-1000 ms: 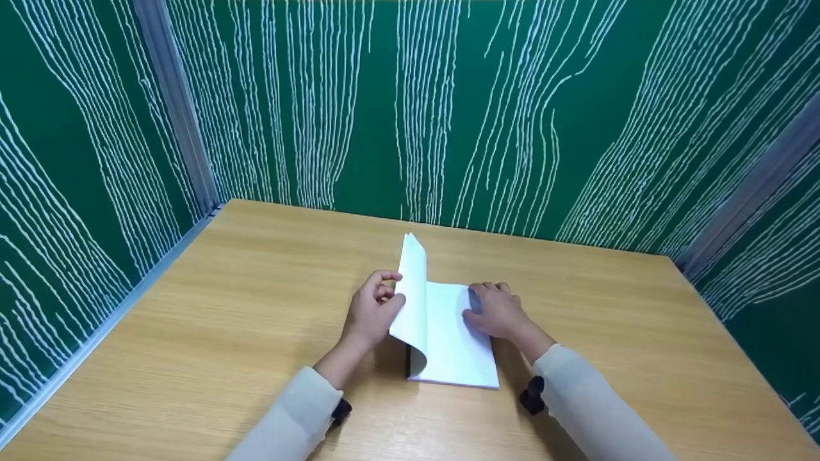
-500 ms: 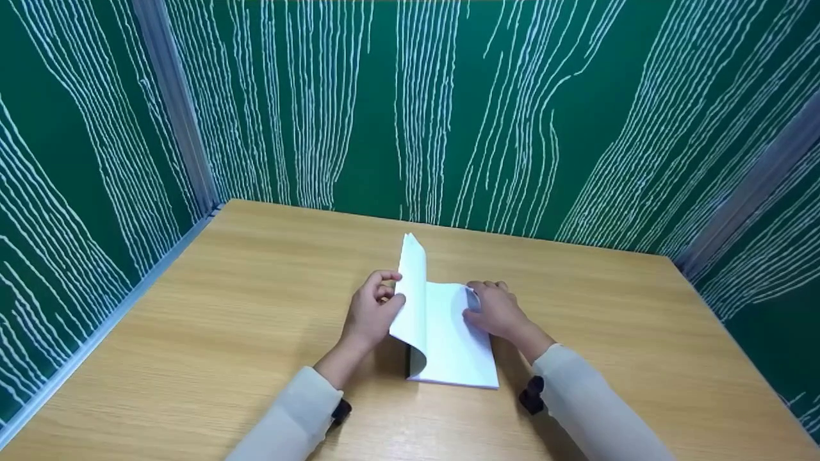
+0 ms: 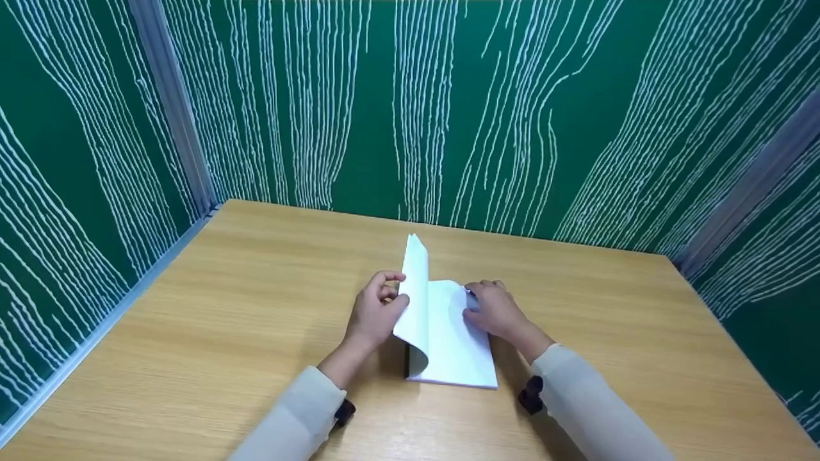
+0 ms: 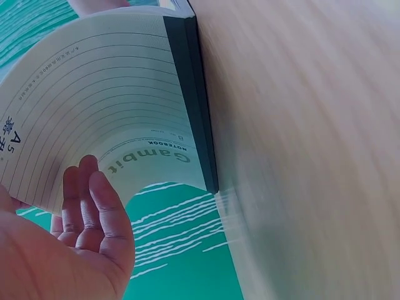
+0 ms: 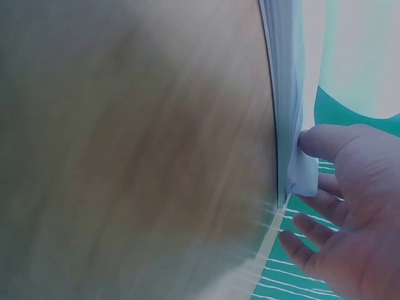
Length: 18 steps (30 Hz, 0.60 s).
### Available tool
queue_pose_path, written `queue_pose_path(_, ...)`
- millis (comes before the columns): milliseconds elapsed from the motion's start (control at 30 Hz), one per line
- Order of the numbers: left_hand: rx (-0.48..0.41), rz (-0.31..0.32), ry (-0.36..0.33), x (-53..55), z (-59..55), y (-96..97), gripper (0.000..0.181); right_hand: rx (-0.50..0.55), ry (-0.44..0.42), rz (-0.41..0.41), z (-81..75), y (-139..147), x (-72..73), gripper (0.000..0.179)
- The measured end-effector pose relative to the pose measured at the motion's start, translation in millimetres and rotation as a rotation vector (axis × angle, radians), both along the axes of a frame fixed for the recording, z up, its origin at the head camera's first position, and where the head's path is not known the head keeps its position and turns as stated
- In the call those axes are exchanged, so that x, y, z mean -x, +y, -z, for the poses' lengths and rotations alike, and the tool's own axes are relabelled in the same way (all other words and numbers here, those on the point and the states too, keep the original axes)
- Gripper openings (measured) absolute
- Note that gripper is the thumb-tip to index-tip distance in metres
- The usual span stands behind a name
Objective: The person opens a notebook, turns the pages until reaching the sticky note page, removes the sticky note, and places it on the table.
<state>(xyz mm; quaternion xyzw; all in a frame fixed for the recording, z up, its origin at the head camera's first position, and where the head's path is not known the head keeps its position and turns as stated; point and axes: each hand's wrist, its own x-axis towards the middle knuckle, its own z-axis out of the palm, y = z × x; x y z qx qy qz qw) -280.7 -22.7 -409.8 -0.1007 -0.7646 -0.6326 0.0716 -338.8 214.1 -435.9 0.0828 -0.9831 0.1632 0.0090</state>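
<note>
A white notebook (image 3: pixel 458 346) lies on the table with its front part raised and curving upright. My left hand (image 3: pixel 378 310) holds that raised part by its outer edge, thumb on the inner face and fingers behind. The left wrist view shows the lined outer cover (image 4: pixel 119 81), printed "Gambit NOTEBOOK" and "A5", and a black spine (image 4: pixel 190 94) against the table. At the upper right corner of the flat pages is my right hand (image 3: pixel 498 312). Its thumb and forefinger pinch a lifted page corner (image 5: pixel 305 175), while the other fingers are loosely bent, clear of the page stack (image 5: pixel 285 119).
The light wooden table (image 3: pixel 256 288) extends around the notebook on all sides. Green panels (image 3: pixel 365 160) with wavy white lines stand behind it and at both sides, joined by grey posts (image 3: pixel 176 102). A dark device (image 3: pixel 532 394) sits on the right wrist.
The page corner under my right hand has curled up, and the right fingertips have shifted slightly left. My left hand and the raised part have moved a little to the right.
</note>
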Motion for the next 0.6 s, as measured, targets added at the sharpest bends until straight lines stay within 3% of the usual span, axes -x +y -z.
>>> queue_pose_path(333,-0.015,0.001,-0.025,-0.9,-0.4,0.0,0.027,0.018,0.005,-0.007,1.9,0.3,1.3,0.043)
queue_pose_path(600,0.025,-0.013,-0.008,0.6,-2.4,-5.7,0.027,-0.015,0.023,0.046,2.2,1.6,1.4,0.045)
